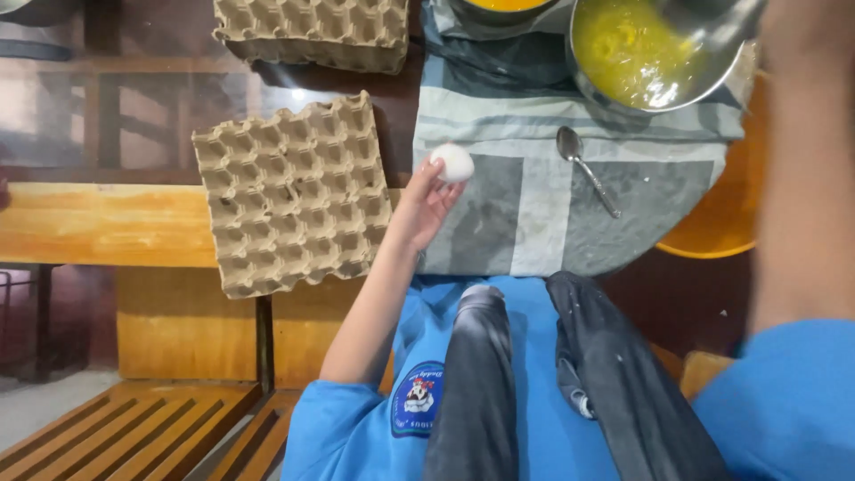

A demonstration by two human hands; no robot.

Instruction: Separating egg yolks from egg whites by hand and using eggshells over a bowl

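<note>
One white egg (453, 163) sits in the fingertips of the left hand (422, 204), pinched lightly and raised over the edge of a grey patterned cloth (525, 214). Just left of that hand lies an empty cardboard egg tray (292, 196); a second tray (312, 31) lies beyond it. To the hand's right a metal spoon (583, 165) rests on the cloth, and farther right stands a steel bowl (655, 53) of beaten yolk. The right arm (802, 160) reaches up by the bowl; its hand is out of view, so I cannot tell its grip
</note>
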